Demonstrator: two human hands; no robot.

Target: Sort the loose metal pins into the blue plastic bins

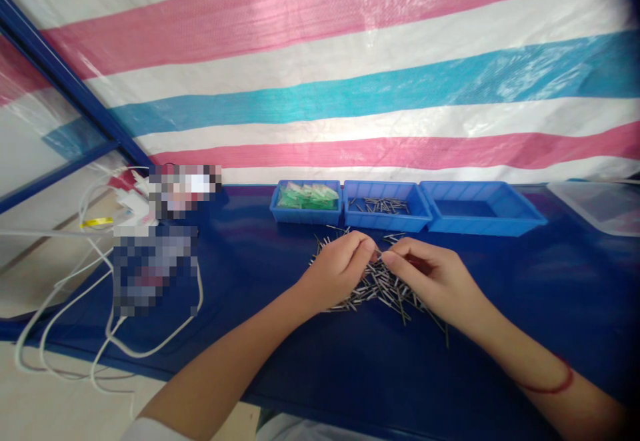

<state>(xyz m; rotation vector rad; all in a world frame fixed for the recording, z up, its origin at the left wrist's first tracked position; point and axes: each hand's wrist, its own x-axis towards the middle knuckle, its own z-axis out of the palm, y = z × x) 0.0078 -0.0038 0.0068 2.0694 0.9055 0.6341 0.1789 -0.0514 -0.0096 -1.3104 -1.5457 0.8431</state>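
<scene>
A heap of thin metal pins [383, 286], silvery with darker ends, is spread on the blue tabletop under both hands. Above its left part, my left hand [345, 264] is closed, thumb pressed to the curled fingers. My right hand [433, 274] pinches with thumb and forefinger, its tips almost meeting those of the left. A small glint of a thin metal pin shows between the two sets of fingertips; most of it is hidden by the fingers. Behind the hands, the middle blue bin [387, 220] contains more loose pins.
At left of the bin row, a blue bin [306, 216] holds green-and-clear small packets [307, 196]. A third blue bin [485, 228] shows a bare floor. A translucent lid or tray [595, 208] lies far right. White cables [150, 351] loop at left. Striped sheeting [350, 101] hangs behind.
</scene>
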